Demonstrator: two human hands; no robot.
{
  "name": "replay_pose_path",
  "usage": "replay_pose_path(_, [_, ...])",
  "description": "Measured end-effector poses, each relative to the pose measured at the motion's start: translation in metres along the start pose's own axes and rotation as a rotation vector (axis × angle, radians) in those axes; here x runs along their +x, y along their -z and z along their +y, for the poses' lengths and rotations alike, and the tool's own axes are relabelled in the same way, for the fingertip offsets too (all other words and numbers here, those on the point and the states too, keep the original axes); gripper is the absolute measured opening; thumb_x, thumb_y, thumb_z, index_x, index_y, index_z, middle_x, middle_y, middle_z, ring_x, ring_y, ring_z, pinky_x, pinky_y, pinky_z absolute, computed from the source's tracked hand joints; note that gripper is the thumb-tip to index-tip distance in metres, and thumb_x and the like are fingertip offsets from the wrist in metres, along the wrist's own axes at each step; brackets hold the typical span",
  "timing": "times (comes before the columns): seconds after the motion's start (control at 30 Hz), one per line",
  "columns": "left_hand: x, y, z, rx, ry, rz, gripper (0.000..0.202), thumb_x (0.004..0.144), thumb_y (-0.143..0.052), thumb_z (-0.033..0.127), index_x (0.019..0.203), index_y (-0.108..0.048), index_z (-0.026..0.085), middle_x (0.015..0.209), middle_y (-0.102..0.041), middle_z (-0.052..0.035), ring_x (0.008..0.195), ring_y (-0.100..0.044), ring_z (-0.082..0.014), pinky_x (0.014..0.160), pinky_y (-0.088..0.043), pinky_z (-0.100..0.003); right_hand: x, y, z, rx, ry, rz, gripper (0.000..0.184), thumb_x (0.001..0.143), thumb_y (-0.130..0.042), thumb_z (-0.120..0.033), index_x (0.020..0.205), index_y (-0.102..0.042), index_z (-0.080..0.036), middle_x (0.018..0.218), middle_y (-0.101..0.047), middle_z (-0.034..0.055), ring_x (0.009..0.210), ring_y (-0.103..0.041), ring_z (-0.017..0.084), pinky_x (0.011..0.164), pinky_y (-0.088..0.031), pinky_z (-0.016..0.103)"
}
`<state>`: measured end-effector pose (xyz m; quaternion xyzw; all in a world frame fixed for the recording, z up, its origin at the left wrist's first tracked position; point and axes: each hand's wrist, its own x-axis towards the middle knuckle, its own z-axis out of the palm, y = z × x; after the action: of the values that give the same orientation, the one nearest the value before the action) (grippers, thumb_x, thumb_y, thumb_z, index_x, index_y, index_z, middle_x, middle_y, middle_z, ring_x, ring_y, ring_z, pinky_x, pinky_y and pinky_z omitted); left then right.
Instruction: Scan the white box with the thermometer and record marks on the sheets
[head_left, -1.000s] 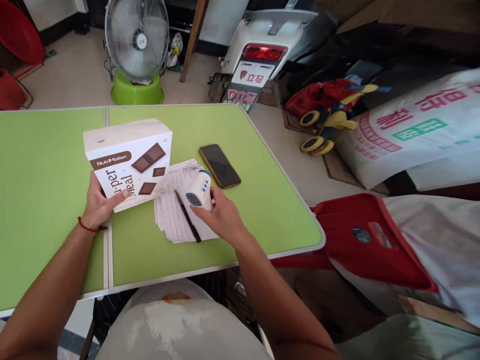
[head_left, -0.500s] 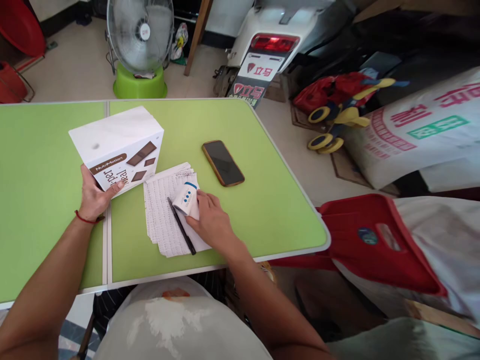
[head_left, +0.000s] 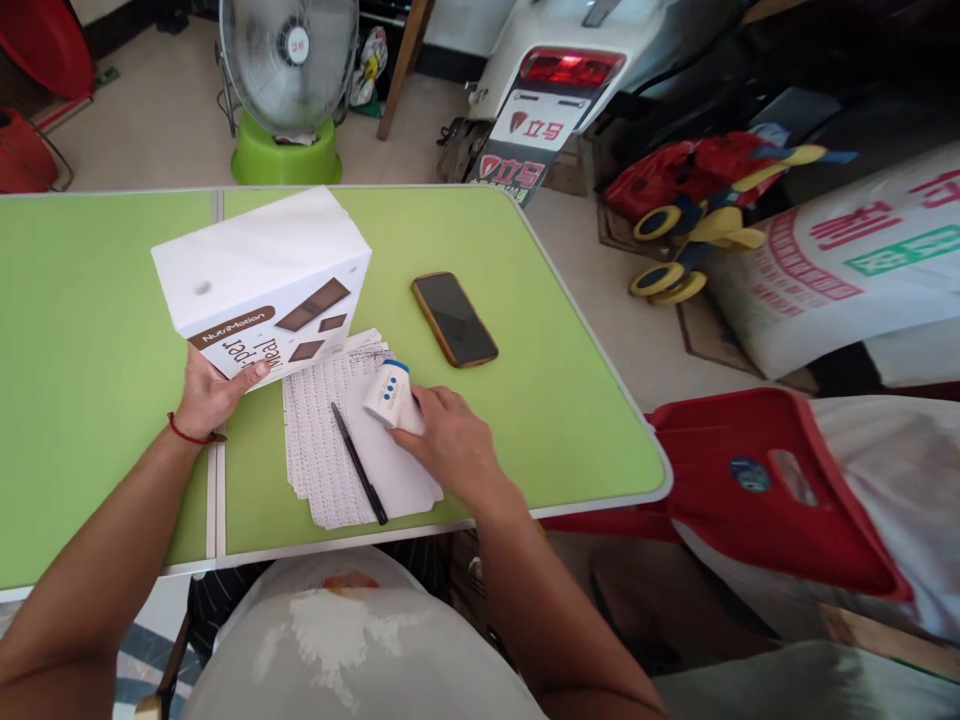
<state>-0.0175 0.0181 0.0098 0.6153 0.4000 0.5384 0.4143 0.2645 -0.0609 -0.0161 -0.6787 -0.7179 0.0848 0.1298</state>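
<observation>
My left hand (head_left: 214, 393) grips the lower left corner of a white cardboard box (head_left: 259, 265), thumb on its printed front. The front reads "NutriMotion" and shows brown chocolate-like pieces. In my right hand (head_left: 454, 440) is a small white box with a blue end and blue dots (head_left: 390, 393), its far side hidden by my fingers. It is held over a stack of written paper sheets (head_left: 322, 450). A black pen (head_left: 360, 465) lies on the sheets, left of my right hand. Beyond that hand a smartphone in a brown case (head_left: 455, 318) lies face up.
The green table (head_left: 570, 420) has a pale edge and a seam on the left. Past it stand a fan (head_left: 289, 60) on a green stool (head_left: 285, 155) and a white scooter (head_left: 570, 70). At right are a red plastic chair (head_left: 772, 480) and a printed white sack (head_left: 847, 260).
The white cardboard box has moved right in my left hand and come nearer the sheets. My right hand has shifted slightly right with the small white box, away from the pen.
</observation>
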Motion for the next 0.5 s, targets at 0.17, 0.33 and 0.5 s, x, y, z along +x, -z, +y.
replay_pose_path(0.17, [0.000, -0.010, -0.002, -0.038, 0.071, -0.072, 0.057, 0.069, -0.083, 0.049, 0.109, -0.057, 0.018, 0.110, -0.067, -0.0100, 0.109, -0.062, -0.0327, 0.102, -0.047, -0.055, 0.017, 0.004, 0.018, 0.013, 0.005, -0.062, 0.041, 0.079, -0.067, -0.036, 0.115, -0.061, -0.018, 0.105, -0.066, 0.0129, 0.099, -0.062, 0.031, 0.082, -0.052, 0.042])
replay_pose_path(0.33, [0.003, -0.014, -0.008, -0.055, 0.101, -0.084, 0.066, 0.067, -0.084, 0.045, 0.118, -0.053, 0.018, 0.113, -0.064, -0.0115, 0.117, -0.057, -0.0333, 0.103, -0.044, -0.052, 0.029, 0.005, 0.025, 0.068, 0.056, -0.078, 0.046, 0.078, -0.069, -0.033, 0.119, -0.060, -0.016, 0.116, -0.064, 0.0155, 0.108, -0.060, 0.032, 0.091, -0.051, 0.045])
replay_pose_path(0.5, [0.002, -0.013, -0.012, -0.019, 0.160, -0.023, 0.069, 0.064, -0.086, 0.045, 0.119, -0.052, 0.019, 0.118, -0.060, -0.0115, 0.121, -0.053, -0.0347, 0.106, -0.040, -0.052, 0.021, 0.015, 0.011, 0.085, 0.185, 0.115, 0.039, 0.081, -0.064, -0.028, 0.118, -0.059, -0.016, 0.122, -0.059, 0.0186, 0.113, -0.055, 0.034, 0.097, -0.046, 0.049])
